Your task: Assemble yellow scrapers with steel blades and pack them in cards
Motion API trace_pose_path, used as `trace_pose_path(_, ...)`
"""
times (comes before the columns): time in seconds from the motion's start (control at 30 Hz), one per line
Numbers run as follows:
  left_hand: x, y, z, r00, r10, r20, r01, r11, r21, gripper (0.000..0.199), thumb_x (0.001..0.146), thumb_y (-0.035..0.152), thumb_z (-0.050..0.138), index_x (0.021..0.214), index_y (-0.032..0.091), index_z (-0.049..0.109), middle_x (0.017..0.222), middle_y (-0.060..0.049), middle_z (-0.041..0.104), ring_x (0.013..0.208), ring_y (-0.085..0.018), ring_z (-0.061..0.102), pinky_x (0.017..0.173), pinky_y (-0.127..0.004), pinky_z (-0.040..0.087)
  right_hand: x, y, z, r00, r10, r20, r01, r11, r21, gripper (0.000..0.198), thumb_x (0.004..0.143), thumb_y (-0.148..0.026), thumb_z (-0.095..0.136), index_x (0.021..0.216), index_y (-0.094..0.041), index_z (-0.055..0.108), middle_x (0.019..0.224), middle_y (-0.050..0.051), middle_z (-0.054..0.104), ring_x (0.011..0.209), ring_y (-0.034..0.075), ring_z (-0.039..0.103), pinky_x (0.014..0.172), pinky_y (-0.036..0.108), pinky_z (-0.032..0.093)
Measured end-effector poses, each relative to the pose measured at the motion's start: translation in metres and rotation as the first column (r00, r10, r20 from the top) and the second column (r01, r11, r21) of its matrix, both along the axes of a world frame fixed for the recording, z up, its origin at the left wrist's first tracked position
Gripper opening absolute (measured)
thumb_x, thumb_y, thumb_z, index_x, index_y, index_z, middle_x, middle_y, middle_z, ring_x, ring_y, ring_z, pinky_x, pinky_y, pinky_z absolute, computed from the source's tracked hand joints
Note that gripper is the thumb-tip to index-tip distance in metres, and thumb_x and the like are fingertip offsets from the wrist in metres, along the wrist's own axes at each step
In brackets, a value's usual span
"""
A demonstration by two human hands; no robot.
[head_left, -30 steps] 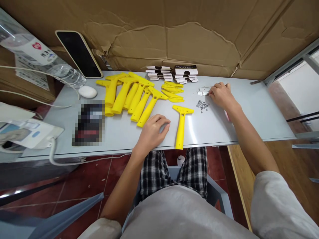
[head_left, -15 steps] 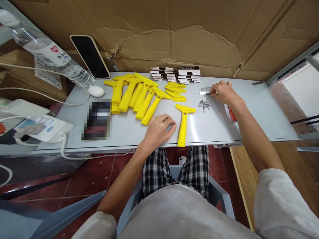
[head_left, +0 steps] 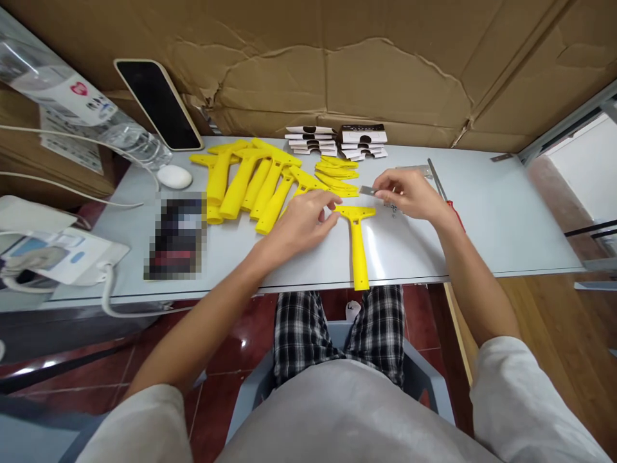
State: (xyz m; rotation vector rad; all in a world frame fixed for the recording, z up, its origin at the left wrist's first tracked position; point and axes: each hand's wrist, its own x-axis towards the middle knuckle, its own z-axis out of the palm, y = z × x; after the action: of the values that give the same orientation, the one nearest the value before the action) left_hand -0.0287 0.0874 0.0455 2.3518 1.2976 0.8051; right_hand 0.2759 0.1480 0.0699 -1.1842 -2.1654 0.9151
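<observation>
Here, metal strip (head_left: 367, 190) (thin), between right fingers (head_left: 386, 195)

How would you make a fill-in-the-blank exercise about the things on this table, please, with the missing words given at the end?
The person's ____ hand holds a thin metal plate.
The wide end of the lone yellow handle points ____ from the person.
The white-and-black pieces at the back of the table form ____ stacks.
The slim tool near the right forearm has a grip coloured ____.

Missing words: right; away; two; red.
</observation>
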Motion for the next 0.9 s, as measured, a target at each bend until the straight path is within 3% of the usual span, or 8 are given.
trace_pose_path(0.13,0.003,0.010,-0.006,0.986,0.007,0.168,0.005,0.998,-0.068,0.039,0.100,0.033,0.075,0.137,0.022,0.080,0.113,-0.004,0.086,0.069,-0.014,0.070,0.079,-0.032,0.060,-0.024,-0.014,-0.017,0.974,0.021,-0.224,-0.084,0.957,-0.276,0.073,0.084,-0.078,0.088,0.118,-0.014,0.082,0.100,0.008,0.077,0.086,0.010,0.066,0.078,0.023,0.054)
trace_pose_path(0.27,0.009,0.000,-0.012,0.952,0.012,0.307,0.023,0.994,-0.111,0.030,0.104,0.041,0.077,0.128,0.024,0.085,0.102,-0.003,0.085,0.078,-0.017,0.074,0.075,-0.029,0.059,-0.035,-0.018,-0.027,0.954,0.032,-0.297,-0.142,0.924,-0.354,0.075,0.083,-0.076,0.092,0.121,-0.012,0.082,0.100,0.009,0.078,0.085,0.009,0.068,0.078,0.021,0.056)
trace_pose_path(0.4,0.008,-0.002,-0.017,0.936,0.040,0.350,-0.010,0.996,-0.085,0.024,0.105,0.041,0.078,0.120,0.024,0.088,0.099,-0.004,0.085,0.082,-0.018,0.075,0.077,-0.030,0.060,-0.036,-0.016,-0.032,0.952,-0.010,-0.305,-0.102,0.931,-0.351,0.077,0.081,-0.074,0.095,0.126,-0.013,0.081,0.096,0.007,0.076,0.082,0.008,0.069,0.078,0.022,0.057)
trace_pose_path(0.57,0.001,0.002,-0.023,0.945,0.121,0.305,-0.096,0.991,-0.096,0.022,0.102,0.032,0.076,0.118,0.022,0.087,0.110,-0.006,0.088,0.086,-0.018,0.077,0.082,-0.032,0.064,-0.026,-0.013,-0.032,0.955,-0.049,-0.292,-0.027,0.968,-0.250,0.071,0.072,-0.067,0.103,0.120,-0.018,0.084,0.116,0.008,0.079,0.095,0.010,0.071,0.084,0.023,0.062)
trace_pose_path(0.7,-0.001,0.003,-0.025,0.945,0.152,0.288,-0.125,0.986,-0.109,0.023,0.100,0.029,0.076,0.121,0.023,0.086,0.108,-0.004,0.087,0.086,-0.017,0.077,0.084,-0.032,0.065,-0.016,-0.014,-0.030,0.962,-0.075,-0.262,0.035,0.987,-0.155,0.054,0.077,-0.060,0.100,0.111,-0.020,0.087,0.120,0.007,0.076,0.091,0.008,0.064,0.079,0.023,0.060)
trace_pose_path(0.9,0.000,0.001,-0.022,0.949,0.145,0.280,-0.120,0.987,-0.107,0.022,0.100,0.029,0.079,0.120,0.022,0.085,0.110,-0.004,0.087,0.085,-0.018,0.075,0.086,-0.032,0.065,-0.013,-0.021,-0.028,0.970,-0.081,-0.229,0.056,0.992,-0.112,0.039,0.083,-0.051,0.096,0.108,-0.022,0.089,0.118,0.008,0.075,0.097,0.011,0.067,0.086,0.029,0.064)
